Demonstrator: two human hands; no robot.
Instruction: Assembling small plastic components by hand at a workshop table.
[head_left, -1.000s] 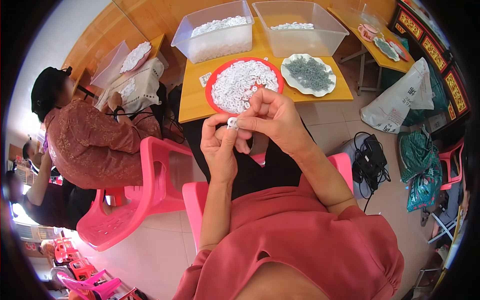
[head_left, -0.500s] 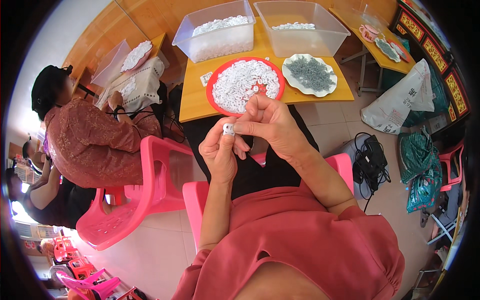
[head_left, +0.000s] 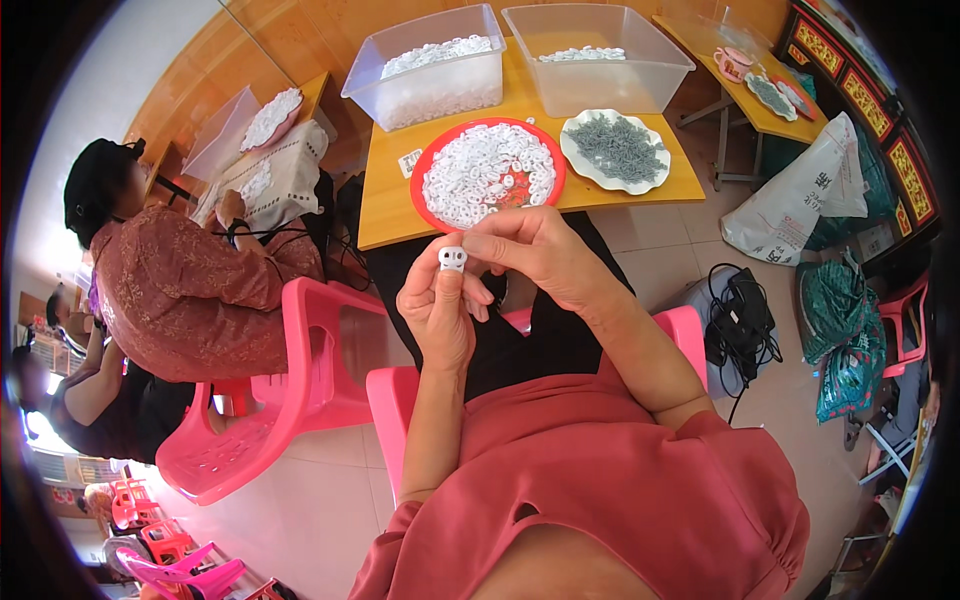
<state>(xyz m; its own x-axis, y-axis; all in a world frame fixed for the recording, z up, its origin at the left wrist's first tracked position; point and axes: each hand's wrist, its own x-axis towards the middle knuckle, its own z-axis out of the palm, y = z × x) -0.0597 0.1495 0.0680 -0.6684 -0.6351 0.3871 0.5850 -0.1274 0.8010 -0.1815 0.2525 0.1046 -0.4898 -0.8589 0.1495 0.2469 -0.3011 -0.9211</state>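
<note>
Between the thumb and fingers of my left hand (head_left: 438, 310) is a small white plastic piece (head_left: 453, 259) with dark openings. My right hand (head_left: 520, 250) is closed in a pinch at the top of that piece; whether a tiny part sits in its fingertips is hidden. Just beyond my hands, a red round tray (head_left: 420, 190) holds many loose white pieces, with some of its patterned bottom showing. To its right stands a white scalloped plate (head_left: 655, 180) heaped with small grey parts.
Two clear plastic bins (head_left: 350, 85) (head_left: 600, 90) with white pieces stand at the back of the wooden table (head_left: 390, 225). At left a person (head_left: 185, 275) sits near a pink chair (head_left: 300, 350). Black cables (head_left: 742, 325) and a white sack (head_left: 790, 205) lie at right.
My right fingers have come down slightly onto the white piece. The piece has turned, so more of its openings face me.
</note>
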